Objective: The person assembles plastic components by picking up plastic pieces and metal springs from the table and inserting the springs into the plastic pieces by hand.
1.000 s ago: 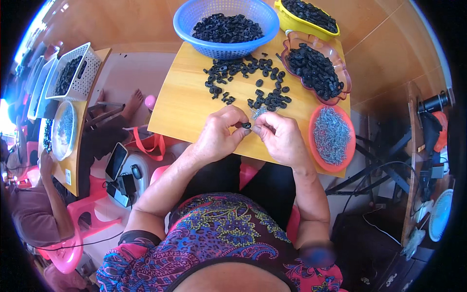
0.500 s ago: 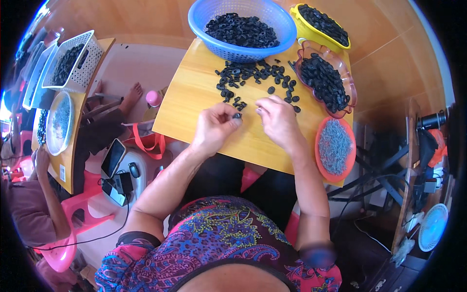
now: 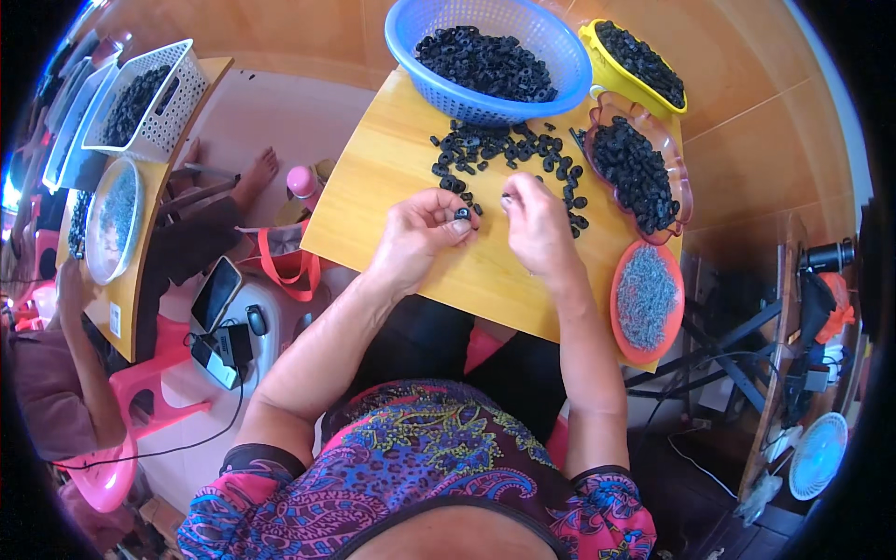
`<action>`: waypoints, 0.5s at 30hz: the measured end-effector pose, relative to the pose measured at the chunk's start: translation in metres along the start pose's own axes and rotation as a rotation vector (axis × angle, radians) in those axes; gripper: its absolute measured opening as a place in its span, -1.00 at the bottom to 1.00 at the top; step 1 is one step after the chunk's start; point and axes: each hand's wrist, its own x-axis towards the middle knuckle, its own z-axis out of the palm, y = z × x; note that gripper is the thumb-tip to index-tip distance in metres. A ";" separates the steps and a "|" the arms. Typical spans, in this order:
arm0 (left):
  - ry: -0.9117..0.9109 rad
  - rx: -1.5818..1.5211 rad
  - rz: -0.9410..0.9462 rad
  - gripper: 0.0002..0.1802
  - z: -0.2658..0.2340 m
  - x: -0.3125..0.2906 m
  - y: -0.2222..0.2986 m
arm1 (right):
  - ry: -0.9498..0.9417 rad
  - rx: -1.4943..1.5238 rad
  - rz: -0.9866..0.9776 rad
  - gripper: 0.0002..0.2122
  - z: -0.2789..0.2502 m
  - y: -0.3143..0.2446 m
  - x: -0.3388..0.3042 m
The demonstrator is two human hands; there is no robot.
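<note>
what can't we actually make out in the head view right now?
- Right hand: whatever its fingertips pinch is too small and hidden by the fingers.
- Small black ring in the left hand: its shape detail is too small.
- Orange dish: grey contents too fine to identify.
- Blue basket: far rim cut off by the top edge.
- White basket: bent and blurred at the fisheye rim.

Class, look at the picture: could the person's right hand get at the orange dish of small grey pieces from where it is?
Probably yes: the orange dish lies on the table beside the right hand, with bare wood between them and nothing in the way.
</note>
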 end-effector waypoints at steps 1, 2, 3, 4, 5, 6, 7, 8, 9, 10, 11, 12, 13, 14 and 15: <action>-0.052 -0.059 -0.007 -0.91 0.002 -0.001 -0.001 | -0.060 0.273 0.191 -0.92 -0.008 -0.003 -0.004; -0.098 -0.130 0.020 -0.88 0.003 -0.001 -0.002 | -0.111 0.572 0.325 -0.93 -0.016 -0.007 -0.008; -0.104 -0.118 -0.017 -0.88 0.003 -0.002 -0.003 | -0.120 0.672 0.325 -0.91 -0.024 -0.011 -0.013; -0.124 -0.105 -0.024 -0.86 0.004 -0.004 -0.004 | -0.125 0.637 0.390 -0.91 -0.031 -0.015 -0.016; -0.138 -0.102 0.003 -0.85 0.005 -0.005 -0.005 | -0.155 0.710 0.377 -0.89 -0.036 -0.019 -0.019; -0.150 -0.092 -0.035 -0.85 0.006 -0.005 -0.006 | -0.173 0.806 0.313 -0.88 -0.041 -0.022 -0.022; -0.156 -0.074 -0.023 -0.83 0.006 -0.006 -0.007 | -0.162 0.834 0.294 -0.90 -0.044 -0.026 -0.024; -0.148 -0.058 0.014 -0.81 0.007 -0.006 -0.007 | -0.170 0.817 0.344 -0.90 -0.044 -0.030 -0.026; -0.166 -0.053 -0.012 -0.81 0.007 -0.007 -0.007 | -0.128 0.854 0.359 -0.91 -0.043 -0.033 -0.028; -0.167 -0.053 -0.022 -0.80 0.008 -0.007 -0.007 | -0.101 0.904 0.329 -0.93 -0.042 -0.034 -0.029; -0.146 -0.052 -0.012 -0.79 0.008 -0.008 -0.007 | -0.084 0.891 0.373 -0.93 -0.043 -0.035 -0.029; -0.168 -0.052 -0.030 -0.79 0.009 -0.009 -0.006 | -0.139 0.856 0.382 -0.94 -0.042 -0.035 -0.029; -0.163 -0.002 -0.037 -0.79 0.009 -0.010 -0.005 | -0.179 0.843 0.357 -0.94 -0.043 -0.034 -0.029; -0.148 0.043 -0.009 -0.79 0.010 -0.012 -0.004 | -0.195 0.820 0.389 -0.94 -0.043 -0.034 -0.029; -0.157 0.047 -0.041 -0.79 0.011 -0.013 -0.004 | -0.225 0.757 0.369 -0.94 -0.044 -0.033 -0.029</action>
